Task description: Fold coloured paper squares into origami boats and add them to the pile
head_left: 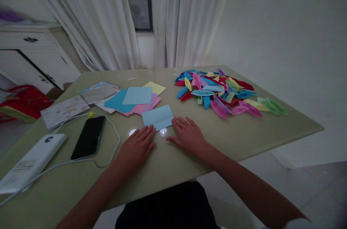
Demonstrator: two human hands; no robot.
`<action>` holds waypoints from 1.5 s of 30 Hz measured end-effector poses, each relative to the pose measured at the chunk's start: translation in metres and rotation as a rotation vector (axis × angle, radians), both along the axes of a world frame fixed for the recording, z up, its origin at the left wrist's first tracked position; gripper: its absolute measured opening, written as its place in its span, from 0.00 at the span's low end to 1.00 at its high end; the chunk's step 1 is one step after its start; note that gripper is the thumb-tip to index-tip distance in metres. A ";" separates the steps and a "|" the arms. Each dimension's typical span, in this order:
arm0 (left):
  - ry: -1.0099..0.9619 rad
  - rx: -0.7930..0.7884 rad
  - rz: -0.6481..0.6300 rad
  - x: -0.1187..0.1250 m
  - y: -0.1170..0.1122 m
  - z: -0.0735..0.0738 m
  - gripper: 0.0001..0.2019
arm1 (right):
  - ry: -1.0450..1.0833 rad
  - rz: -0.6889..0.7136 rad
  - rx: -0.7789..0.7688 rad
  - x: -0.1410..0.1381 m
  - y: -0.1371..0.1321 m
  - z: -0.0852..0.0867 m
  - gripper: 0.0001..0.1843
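Note:
A light blue sheet of paper (157,116) with a crease across it lies on the table in front of me. My left hand (138,146) rests flat at its lower left corner, fingers stretched out. At the right edge of the sheet lies my right hand (188,135), its fingertips touching the paper and the thumb apart. Just behind the sheet is a loose pile of coloured square papers, with a pale blue square (137,95) on top. To the right sits a heap of folded paper pieces (214,90) in many colours.
A black phone (89,137), a white device (32,164) and a white cable (118,138) occupy the left of the table (217,142). Printed packets (65,110) lie behind them. Curtains (103,19) hang beyond the far edge; a white cabinet (35,55) stands at the left.

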State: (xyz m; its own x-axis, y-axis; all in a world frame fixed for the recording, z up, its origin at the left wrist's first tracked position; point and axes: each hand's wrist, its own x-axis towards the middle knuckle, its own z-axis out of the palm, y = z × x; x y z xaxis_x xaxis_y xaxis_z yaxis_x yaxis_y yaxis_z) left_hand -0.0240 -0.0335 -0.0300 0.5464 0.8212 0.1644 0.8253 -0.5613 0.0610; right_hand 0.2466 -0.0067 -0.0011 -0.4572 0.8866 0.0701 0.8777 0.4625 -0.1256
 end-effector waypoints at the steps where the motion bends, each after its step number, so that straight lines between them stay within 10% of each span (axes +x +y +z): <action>1: 0.005 0.022 -0.002 0.003 -0.006 0.001 0.25 | -0.006 0.002 0.008 -0.001 0.003 0.000 0.43; 12: -0.018 0.013 -0.109 0.056 -0.052 0.013 0.28 | 0.001 0.067 0.008 -0.001 0.044 -0.005 0.29; 20: -0.158 -0.141 -0.239 0.027 0.028 0.034 0.22 | 0.071 -0.021 -0.021 -0.001 0.075 -0.003 0.44; 23: -0.095 -0.157 -0.198 0.010 0.051 0.028 0.30 | 0.230 -0.011 0.053 -0.003 0.085 -0.005 0.33; 28: -0.117 -0.102 -0.063 0.003 0.041 0.021 0.27 | 0.443 0.459 -0.084 0.010 0.078 0.002 0.22; 45: -0.099 0.042 -0.120 -0.004 0.042 0.025 0.13 | 0.248 0.546 -0.180 0.018 0.063 0.020 0.24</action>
